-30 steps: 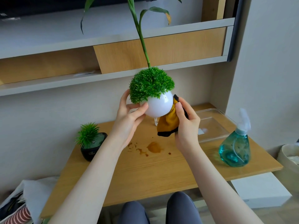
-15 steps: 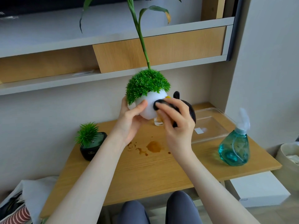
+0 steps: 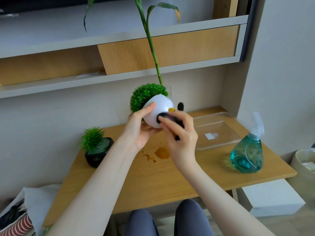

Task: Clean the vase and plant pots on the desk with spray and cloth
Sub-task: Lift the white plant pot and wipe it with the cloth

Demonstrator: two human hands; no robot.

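Observation:
My left hand (image 3: 139, 128) holds a round white plant pot (image 3: 157, 110) with a green leafy ball on top, tilted away from me above the desk. My right hand (image 3: 181, 135) grips a black and yellow cloth (image 3: 167, 115) and presses it against the pot's underside. A glass vase (image 3: 169, 92) with a tall green stalk stands behind the pot, mostly hidden. A small black pot (image 3: 98, 153) with a spiky green plant sits at the desk's left. The teal spray bottle (image 3: 247, 155) stands at the right.
A wooden desk (image 3: 170, 181) carries a brown stain (image 3: 162, 153) near its middle and a clear plastic tray (image 3: 218, 132) at the back right. Shelves run along the wall above. A basket (image 3: 305, 166) stands at the right; fabric lies at the lower left.
The white pot has been tipped so its bottom faces me. My right hand with the cloth has moved from the pot's right side onto its underside.

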